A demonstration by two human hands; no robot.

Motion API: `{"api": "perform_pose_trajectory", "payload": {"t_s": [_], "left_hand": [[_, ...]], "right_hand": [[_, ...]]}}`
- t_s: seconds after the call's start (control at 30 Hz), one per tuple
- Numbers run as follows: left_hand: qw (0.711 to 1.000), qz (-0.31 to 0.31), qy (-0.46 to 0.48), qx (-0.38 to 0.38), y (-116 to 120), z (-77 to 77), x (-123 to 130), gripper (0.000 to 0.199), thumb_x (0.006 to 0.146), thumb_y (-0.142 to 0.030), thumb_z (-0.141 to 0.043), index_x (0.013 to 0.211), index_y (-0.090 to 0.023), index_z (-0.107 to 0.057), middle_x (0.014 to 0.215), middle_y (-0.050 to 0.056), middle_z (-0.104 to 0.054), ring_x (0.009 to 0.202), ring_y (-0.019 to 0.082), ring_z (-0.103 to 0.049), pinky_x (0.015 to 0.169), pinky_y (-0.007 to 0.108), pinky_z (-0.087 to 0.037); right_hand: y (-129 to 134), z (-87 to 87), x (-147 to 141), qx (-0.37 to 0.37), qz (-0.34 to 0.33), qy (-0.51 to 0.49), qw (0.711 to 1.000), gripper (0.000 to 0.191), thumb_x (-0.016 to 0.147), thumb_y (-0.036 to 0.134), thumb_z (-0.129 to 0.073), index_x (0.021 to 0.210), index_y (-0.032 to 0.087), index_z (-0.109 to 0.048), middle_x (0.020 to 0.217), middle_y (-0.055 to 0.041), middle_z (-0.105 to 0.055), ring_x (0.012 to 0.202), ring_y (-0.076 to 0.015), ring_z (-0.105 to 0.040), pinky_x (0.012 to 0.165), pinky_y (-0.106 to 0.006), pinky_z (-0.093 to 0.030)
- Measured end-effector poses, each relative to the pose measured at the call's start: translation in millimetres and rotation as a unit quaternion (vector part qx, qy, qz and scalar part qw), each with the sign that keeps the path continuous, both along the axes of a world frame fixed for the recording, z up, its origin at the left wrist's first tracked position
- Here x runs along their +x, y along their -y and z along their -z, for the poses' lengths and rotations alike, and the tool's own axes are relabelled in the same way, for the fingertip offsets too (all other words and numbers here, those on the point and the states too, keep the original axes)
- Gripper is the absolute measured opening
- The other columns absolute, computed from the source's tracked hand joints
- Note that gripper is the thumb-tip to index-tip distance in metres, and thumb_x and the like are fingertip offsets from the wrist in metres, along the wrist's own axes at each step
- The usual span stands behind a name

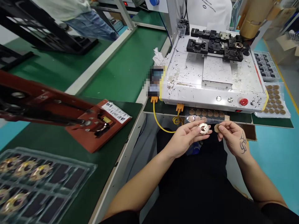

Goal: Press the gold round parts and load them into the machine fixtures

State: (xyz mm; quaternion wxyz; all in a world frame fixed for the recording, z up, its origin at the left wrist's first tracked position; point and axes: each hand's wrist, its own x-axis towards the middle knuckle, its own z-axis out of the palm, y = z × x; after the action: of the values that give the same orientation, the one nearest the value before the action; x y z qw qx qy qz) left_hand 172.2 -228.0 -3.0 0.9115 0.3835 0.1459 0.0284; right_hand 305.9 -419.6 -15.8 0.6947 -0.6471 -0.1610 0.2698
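My left hand (185,137) grips a gold watch case (204,128), a round ring with an opening in its middle, between thumb and fingers. Close to its right, my right hand (231,137) pinches a thin round tan disc (217,128) by its edge. The two parts are held apart, with a small gap between them. Just beyond my left hand, a sheet of round brown stickers (206,113) lies under the front of the white machine (187,91).
Black fixtures (215,45) sit on the machine, which has a red button (244,101) in front. A red press (93,130) stands left, near a tray (72,166) with several gold cases. More brown discs (275,99) lie right. A yellow cable (157,121) hangs beside my left hand.
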Motion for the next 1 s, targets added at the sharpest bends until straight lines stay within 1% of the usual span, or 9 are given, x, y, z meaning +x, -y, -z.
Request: {"api": "perform_pose_trajectory", "payload": {"t_s": [0.13, 0.3, 0.47, 0.6, 0.7, 0.77, 0.83, 0.9, 1.0], "left_hand": [[1.000, -0.004, 0.016, 0.014, 2, 0.5, -6, 0.048, 0.098, -0.040, -0.085, 0.139, -0.018, -0.076, 0.134, 0.018, -0.080, 0.127, 0.039, -0.077, 0.119, 0.060, -0.056], [0.999, -0.001, 0.021, 0.029, 3, -2.0, -12, 0.051, 0.100, -0.041, -0.082, 0.145, -0.018, -0.074, 0.139, 0.018, -0.078, 0.132, 0.040, -0.074, 0.121, 0.062, -0.055], [1.000, -0.003, 0.018, 0.025, 4, -3.0, -15, 0.053, 0.098, -0.040, -0.084, 0.145, -0.018, -0.075, 0.143, 0.017, -0.076, 0.133, 0.039, -0.074, 0.121, 0.061, -0.056], [1.000, -0.009, 0.013, 0.024, 4, -2.4, -16, 0.053, 0.098, -0.040, -0.084, 0.145, -0.018, -0.075, 0.145, 0.017, -0.075, 0.134, 0.040, -0.073, 0.121, 0.060, -0.057], [1.000, -0.009, 0.013, 0.022, 5, -1.8, -17, 0.051, 0.098, -0.040, -0.084, 0.144, -0.019, -0.076, 0.146, 0.016, -0.074, 0.135, 0.040, -0.072, 0.120, 0.060, -0.058], [1.000, -0.008, 0.017, 0.023, 6, -1.8, -17, 0.050, 0.098, -0.041, -0.084, 0.143, -0.020, -0.076, 0.147, 0.016, -0.074, 0.136, 0.039, -0.072, 0.120, 0.059, -0.058], [0.999, -0.010, 0.020, 0.030, 7, -2.1, -17, 0.051, 0.098, -0.041, -0.084, 0.143, -0.020, -0.076, 0.146, 0.015, -0.075, 0.136, 0.039, -0.071, 0.120, 0.059, -0.058], [0.999, -0.010, 0.022, 0.039, 8, -2.7, -16, 0.052, 0.098, -0.042, -0.084, 0.144, -0.020, -0.075, 0.145, 0.015, -0.075, 0.137, 0.040, -0.071, 0.121, 0.060, -0.057], [0.998, -0.011, 0.026, 0.053, 11, -3.6, -16, 0.054, 0.098, -0.044, -0.083, 0.144, -0.018, -0.075, 0.146, 0.016, -0.074, 0.138, 0.041, -0.070, 0.122, 0.060, -0.056]], "right_hand": [[4, -5.9, -2, -0.006, -0.042, -0.049, 0.998, 0.030, 0.094, 0.047, -0.087, 0.093, 0.022, -0.069, 0.068, 0.0021, -0.068, 0.058, -0.0151, -0.063, 0.058, -0.031, -0.055], [3, -15.3, -3, -0.013, -0.100, -0.094, 0.990, 0.037, 0.094, 0.053, -0.085, 0.087, 0.022, -0.066, 0.060, 0.0038, -0.062, 0.053, -0.0141, -0.058, 0.052, -0.028, -0.047], [1, -18.4, -4, -0.015, -0.128, -0.082, 0.988, 0.035, 0.099, 0.052, -0.080, 0.088, 0.023, -0.064, 0.061, 0.0044, -0.059, 0.053, -0.0128, -0.051, 0.053, -0.027, -0.038], [1, -17.4, -3, -0.020, -0.134, -0.040, 0.990, 0.031, 0.102, 0.050, -0.076, 0.089, 0.023, -0.066, 0.069, 0.0024, -0.061, 0.059, -0.0133, -0.047, 0.057, -0.029, -0.037], [-1, -17.9, -3, -0.035, -0.119, 0.043, 0.991, 0.030, 0.103, 0.049, -0.075, 0.089, 0.024, -0.067, 0.090, -0.0021, -0.068, 0.069, -0.0151, -0.054, 0.066, -0.032, -0.046], [-3, -20.7, -3, -0.048, -0.105, 0.107, 0.987, 0.029, 0.103, 0.048, -0.075, 0.088, 0.024, -0.068, 0.105, -0.0049, -0.070, 0.085, -0.0185, -0.062, 0.079, -0.034, -0.053], [-7, -25.2, -6, -0.063, -0.104, 0.149, 0.981, 0.030, 0.103, 0.049, -0.074, 0.088, 0.024, -0.068, 0.115, -0.0072, -0.070, 0.101, -0.0229, -0.066, 0.089, -0.037, -0.055], [-11, -29.9, -9, -0.073, -0.117, 0.168, 0.976, 0.031, 0.103, 0.050, -0.073, 0.088, 0.024, -0.067, 0.119, -0.0084, -0.071, 0.107, -0.0252, -0.068, 0.093, -0.040, -0.057], [-17, -33.7, -14, -0.073, -0.130, 0.183, 0.972, 0.031, 0.104, 0.048, -0.073, 0.086, 0.024, -0.065, 0.116, -0.0077, -0.071, 0.107, -0.0249, -0.069, 0.098, -0.040, -0.057]]}}
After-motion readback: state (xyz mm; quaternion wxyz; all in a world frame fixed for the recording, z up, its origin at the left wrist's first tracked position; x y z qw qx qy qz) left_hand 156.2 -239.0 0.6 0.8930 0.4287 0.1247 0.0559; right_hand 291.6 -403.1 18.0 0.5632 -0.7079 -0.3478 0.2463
